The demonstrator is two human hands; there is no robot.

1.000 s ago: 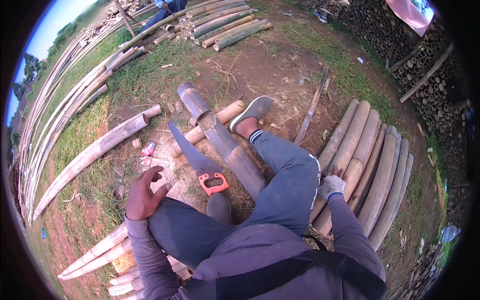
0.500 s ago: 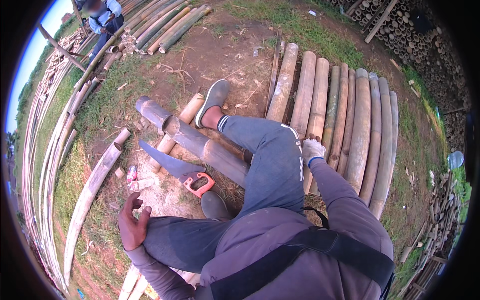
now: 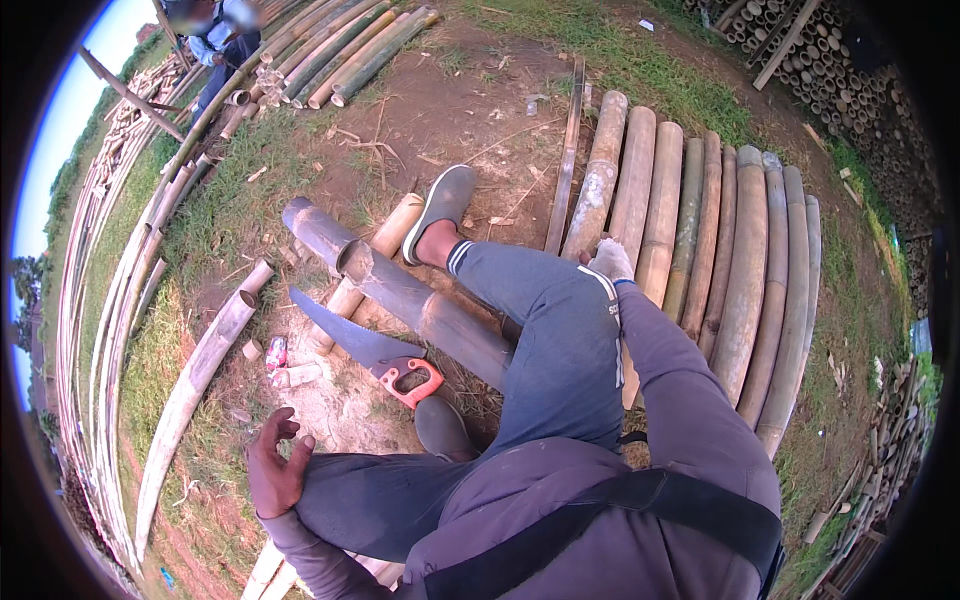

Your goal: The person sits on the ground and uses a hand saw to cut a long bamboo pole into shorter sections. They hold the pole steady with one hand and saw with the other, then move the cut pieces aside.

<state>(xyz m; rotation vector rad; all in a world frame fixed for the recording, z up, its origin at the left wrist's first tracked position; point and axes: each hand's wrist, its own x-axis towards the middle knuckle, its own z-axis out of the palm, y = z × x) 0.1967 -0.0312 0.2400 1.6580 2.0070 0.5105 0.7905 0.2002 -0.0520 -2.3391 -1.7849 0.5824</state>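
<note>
My bare left hand (image 3: 276,464) rests by my left knee, its fingers loosely bent and the thumb apart, with nothing in it. My right hand (image 3: 612,262), in a pale glove, is over the near part of the bamboo poles (image 3: 664,215) beside my right knee; its fingers are too small and turned away to tell whether they grip. A handsaw (image 3: 360,340) with an orange handle leans by a thick bamboo pole (image 3: 432,312), its toothed blade pointing up-left. That pole lies across a thinner bamboo piece (image 3: 345,300), and my shoe is next to the crossing.
A long curved bamboo piece (image 3: 197,390) lies at left. Sawdust (image 3: 340,405), a red can (image 3: 277,351) and offcuts cover the ground near the saw. Stacked bamboo (image 3: 830,70) stands far right. Another person (image 3: 215,50) sits at far left by more poles (image 3: 370,65).
My gloved right hand has moved forward and left along the bamboo poles. My left hand stays by the knee. The whole view has shifted slightly; the saw lies as before.
</note>
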